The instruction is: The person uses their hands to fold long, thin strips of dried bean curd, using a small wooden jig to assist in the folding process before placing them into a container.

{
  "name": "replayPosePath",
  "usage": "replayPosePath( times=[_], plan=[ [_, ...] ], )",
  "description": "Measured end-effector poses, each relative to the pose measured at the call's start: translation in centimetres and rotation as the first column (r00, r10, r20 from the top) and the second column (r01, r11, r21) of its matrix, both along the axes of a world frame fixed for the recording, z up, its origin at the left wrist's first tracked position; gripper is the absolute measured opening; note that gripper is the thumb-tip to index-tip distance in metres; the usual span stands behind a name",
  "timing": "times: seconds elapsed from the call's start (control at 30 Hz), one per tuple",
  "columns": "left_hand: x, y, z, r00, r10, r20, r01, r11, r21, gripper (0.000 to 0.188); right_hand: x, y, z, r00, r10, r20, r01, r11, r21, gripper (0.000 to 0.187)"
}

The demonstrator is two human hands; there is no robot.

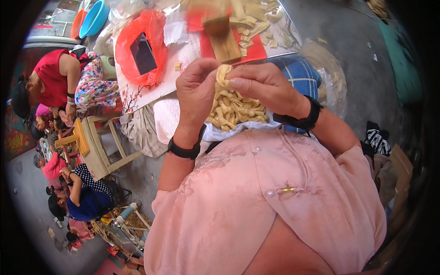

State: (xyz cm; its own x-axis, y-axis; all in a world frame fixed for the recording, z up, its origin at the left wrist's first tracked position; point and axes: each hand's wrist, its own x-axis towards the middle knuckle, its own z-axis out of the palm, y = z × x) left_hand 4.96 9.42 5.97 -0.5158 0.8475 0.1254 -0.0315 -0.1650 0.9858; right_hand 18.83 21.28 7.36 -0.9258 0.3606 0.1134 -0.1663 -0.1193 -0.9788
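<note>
My left hand (195,89) and my right hand (270,87) meet in front of my chest, both closed in a pinch. Between their fingertips is a pale yellow pleated strip (223,74), bent over into a loop; its lower end is hidden. Right below lies a heap of knotted pale yellow strips (236,110), on a white cloth (250,125) over my lap. Just beyond my hands, a wooden block (224,45) rests on a red sheet (253,47) on the table (163,90). Loose pale strips (259,27) are scattered at the table's far right.
A phone (143,53) lies on a red plastic bag (123,48) at the table's left. Blurred shapes cross the table's far edge. A wooden stool (98,151) stands left, near a person in red (48,71) and a person in dark blue (89,201). Blue checked fabric (300,73) is on the right.
</note>
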Motion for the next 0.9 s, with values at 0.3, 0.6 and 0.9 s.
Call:
replayPosePath(
  times=[0.3,0.6,0.9],
  plan=[
    [1.4,0.7,0.3,0.994,0.104,0.018,-0.104,0.994,0.043,0.017,-1.0,1.4,-1.3,0.994,-0.059,0.088,0.081,0.961,-0.265,0.017],
    [-1.8,0.1,-0.4,0.979,0.121,-0.165,-0.137,0.987,-0.087,0.015,-1.1,4.0,-3.2,0.987,-0.050,0.153,0.131,0.803,-0.582,0.019],
    [-0.7,1.1,-1.6,0.454,-0.101,-0.885,-0.141,0.973,-0.183,0.021,-1.2,1.6,-4.6,0.960,0.006,0.281,0.053,0.978,-0.202,0.020]
  ],
)
